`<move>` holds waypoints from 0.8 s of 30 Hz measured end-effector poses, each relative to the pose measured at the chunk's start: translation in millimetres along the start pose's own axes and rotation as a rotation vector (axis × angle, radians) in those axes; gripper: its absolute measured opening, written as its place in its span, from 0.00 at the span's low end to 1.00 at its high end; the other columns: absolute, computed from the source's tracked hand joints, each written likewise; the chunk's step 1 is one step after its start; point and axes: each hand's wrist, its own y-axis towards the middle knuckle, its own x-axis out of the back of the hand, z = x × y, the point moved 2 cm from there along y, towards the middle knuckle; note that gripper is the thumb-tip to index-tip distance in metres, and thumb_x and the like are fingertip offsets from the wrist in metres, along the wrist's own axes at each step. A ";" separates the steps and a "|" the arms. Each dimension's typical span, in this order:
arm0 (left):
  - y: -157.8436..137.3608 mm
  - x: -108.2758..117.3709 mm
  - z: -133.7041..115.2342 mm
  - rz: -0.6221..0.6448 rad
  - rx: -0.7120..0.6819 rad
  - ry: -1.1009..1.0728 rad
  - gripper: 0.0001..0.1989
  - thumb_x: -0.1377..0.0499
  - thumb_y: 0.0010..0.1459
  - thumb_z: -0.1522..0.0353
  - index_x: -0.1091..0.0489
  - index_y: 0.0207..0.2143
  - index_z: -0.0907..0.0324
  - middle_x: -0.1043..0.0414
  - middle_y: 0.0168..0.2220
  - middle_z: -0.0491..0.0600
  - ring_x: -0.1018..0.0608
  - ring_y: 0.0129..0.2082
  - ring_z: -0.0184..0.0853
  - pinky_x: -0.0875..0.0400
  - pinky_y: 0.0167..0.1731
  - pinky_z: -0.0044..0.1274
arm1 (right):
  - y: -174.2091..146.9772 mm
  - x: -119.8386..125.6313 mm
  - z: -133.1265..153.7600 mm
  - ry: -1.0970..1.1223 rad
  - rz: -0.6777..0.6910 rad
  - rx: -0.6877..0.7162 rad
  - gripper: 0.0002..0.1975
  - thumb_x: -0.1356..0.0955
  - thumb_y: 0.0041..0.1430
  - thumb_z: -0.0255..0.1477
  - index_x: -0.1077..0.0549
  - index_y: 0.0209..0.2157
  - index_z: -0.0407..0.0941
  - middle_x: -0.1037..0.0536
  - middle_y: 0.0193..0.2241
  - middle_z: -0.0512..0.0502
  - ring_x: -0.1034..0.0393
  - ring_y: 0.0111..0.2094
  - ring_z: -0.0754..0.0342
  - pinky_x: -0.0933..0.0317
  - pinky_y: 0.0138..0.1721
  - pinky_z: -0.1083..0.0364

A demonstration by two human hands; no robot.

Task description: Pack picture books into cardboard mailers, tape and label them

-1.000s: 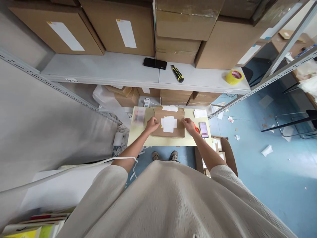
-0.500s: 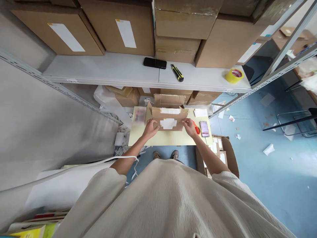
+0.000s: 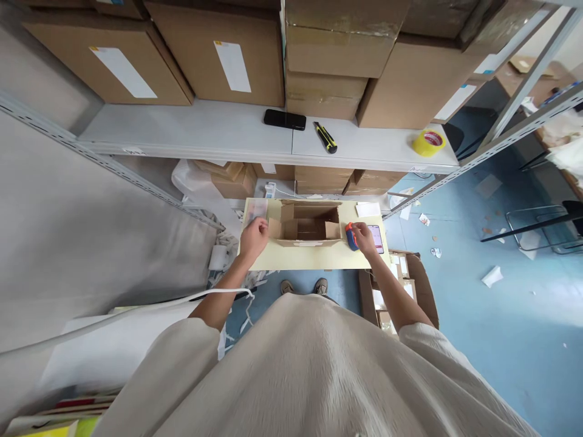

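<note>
On the pale yellow tabletop [image 3: 291,260] an open cardboard box [image 3: 310,229] stands with its flaps spread and its inside facing me. My right hand [image 3: 362,235] is closed around an orange and blue tape dispenser [image 3: 351,237], just right of the box. A phone with a lit screen [image 3: 376,238] lies beside that hand. My left hand [image 3: 255,237] is left of the box, its fingers pinched together near a clear plastic packet [image 3: 257,208]. What those fingers hold, if anything, is too small to make out.
A grey shelf [image 3: 195,130] spans ahead, bearing cartons [image 3: 218,60], a black phone [image 3: 285,119], a yellow-black utility knife [image 3: 325,137] and yellow tape [image 3: 429,142]. A larger carton of small boxes [image 3: 423,285] stands on the floor at right. A white cable [image 3: 182,296] crosses at left.
The box has tipped so its opening faces me. Both hands have left it: the left moved outward to the packet, the right took hold of the tape dispenser.
</note>
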 end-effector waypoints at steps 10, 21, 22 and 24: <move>31.3 -65.4 -109.8 0.468 -0.470 -0.082 0.27 0.48 0.64 0.81 0.22 0.58 0.53 0.18 0.61 0.55 0.17 0.62 0.46 0.23 0.64 0.36 | 18.5 -52.1 108.8 -0.247 0.422 0.408 0.20 0.38 0.74 0.25 0.19 0.57 0.47 0.15 0.58 0.38 0.20 0.59 0.44 0.29 0.64 0.46; 34.2 -66.8 -25.8 0.468 -0.408 0.152 0.44 0.26 0.59 0.52 0.31 0.74 0.54 0.50 0.85 0.62 0.52 0.86 0.62 0.54 0.82 0.51 | 1.4 -35.4 89.0 -0.835 0.348 0.352 0.17 0.31 0.75 0.36 0.20 0.58 0.45 0.16 0.57 0.28 0.25 0.60 0.31 0.39 0.65 0.35; 34.0 -66.0 -18.7 0.469 -0.391 0.163 0.49 0.25 0.56 0.49 0.32 0.75 0.54 0.52 0.85 0.63 0.53 0.86 0.63 0.55 0.82 0.51 | 4.1 -32.4 83.1 -0.863 0.359 0.346 0.17 0.29 0.73 0.37 0.19 0.58 0.45 0.16 0.56 0.27 0.24 0.60 0.30 0.39 0.65 0.34; 32.6 -66.5 -7.0 0.464 -0.354 0.173 0.56 0.23 0.52 0.45 0.33 0.77 0.54 0.54 0.86 0.65 0.53 0.86 0.66 0.56 0.81 0.52 | 10.2 -27.3 70.8 -0.904 0.384 0.329 0.19 0.27 0.71 0.40 0.19 0.57 0.45 0.16 0.54 0.27 0.25 0.60 0.28 0.41 0.66 0.31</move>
